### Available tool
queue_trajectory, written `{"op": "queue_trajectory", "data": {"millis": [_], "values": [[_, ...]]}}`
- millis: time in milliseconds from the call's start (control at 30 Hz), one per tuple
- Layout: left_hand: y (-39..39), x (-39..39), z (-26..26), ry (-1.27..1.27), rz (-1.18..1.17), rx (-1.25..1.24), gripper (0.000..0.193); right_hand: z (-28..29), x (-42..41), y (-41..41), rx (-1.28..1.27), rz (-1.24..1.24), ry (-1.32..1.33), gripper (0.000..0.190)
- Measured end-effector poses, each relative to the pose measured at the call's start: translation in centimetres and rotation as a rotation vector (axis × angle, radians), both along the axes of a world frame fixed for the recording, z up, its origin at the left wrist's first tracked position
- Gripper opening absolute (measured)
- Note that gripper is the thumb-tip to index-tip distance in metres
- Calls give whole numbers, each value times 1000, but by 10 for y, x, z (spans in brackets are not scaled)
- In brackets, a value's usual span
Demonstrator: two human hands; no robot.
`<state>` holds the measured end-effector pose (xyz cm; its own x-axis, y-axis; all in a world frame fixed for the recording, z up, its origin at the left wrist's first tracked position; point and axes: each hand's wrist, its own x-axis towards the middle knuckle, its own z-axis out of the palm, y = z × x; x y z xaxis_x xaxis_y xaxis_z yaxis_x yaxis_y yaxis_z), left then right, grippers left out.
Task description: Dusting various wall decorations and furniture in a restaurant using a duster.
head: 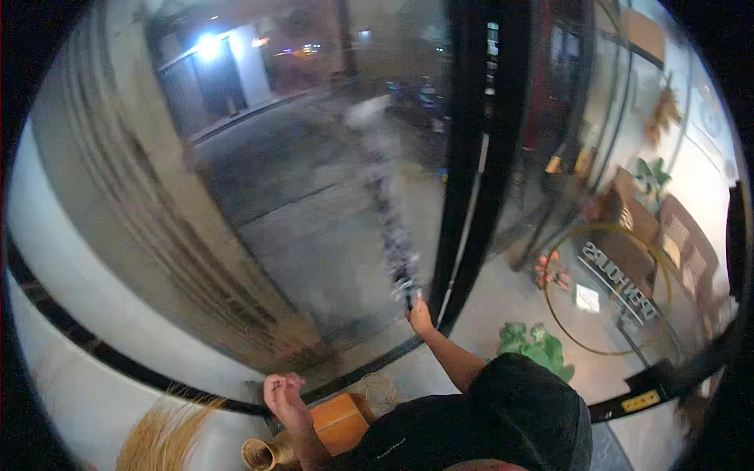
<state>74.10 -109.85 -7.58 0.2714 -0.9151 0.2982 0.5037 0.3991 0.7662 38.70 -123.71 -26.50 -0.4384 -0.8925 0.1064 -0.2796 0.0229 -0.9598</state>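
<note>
My right hand grips the lower end of a long fluffy duster. The duster points up and away across a large glass pane, and its grey-white fibres are blurred. Whether it touches the glass I cannot tell. At the lower left my left hand is raised with loosely bent fingers and nothing in them. It is near the pane's lower corner, above a woven vase and an orange-brown box.
A black upright frame borders the pane on the right. Dried grass stalks stand lower left, and a leafy green plant is beside my right arm. Further right, glass bears lettering and a ring, with a brown sofa visible beyond.
</note>
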Motion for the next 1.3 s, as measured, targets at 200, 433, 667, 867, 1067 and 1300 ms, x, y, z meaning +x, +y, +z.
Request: {"op": "queue_trajectory", "data": {"millis": [200, 433, 667, 867, 1067, 1300], "values": [[-9, 4, -11, -16, 30, 75, 9, 22, -24, 16, 74, 321, 1220, 50], [-16, -1, -7, 0, 28, 46, 7, 125, 0, -2, -32, 405, 1226, 78], [-9, 8, -12, -67, 80, 86, 9, 306, 14, -29, -223, 548, 1312, 69], [-18, 6, -19, -64, 94, 115, 12, 423, -70, -62, -25, 659, 2042, 67], [-17, 4, -31, -99, 108, 67, 18, 561, -98, -59, -172, 595, 2518, 61], [-37, -26, -13, -106, 114, 111, 19, 708, -147, -28, -540, 184, 2259, 62]]}}
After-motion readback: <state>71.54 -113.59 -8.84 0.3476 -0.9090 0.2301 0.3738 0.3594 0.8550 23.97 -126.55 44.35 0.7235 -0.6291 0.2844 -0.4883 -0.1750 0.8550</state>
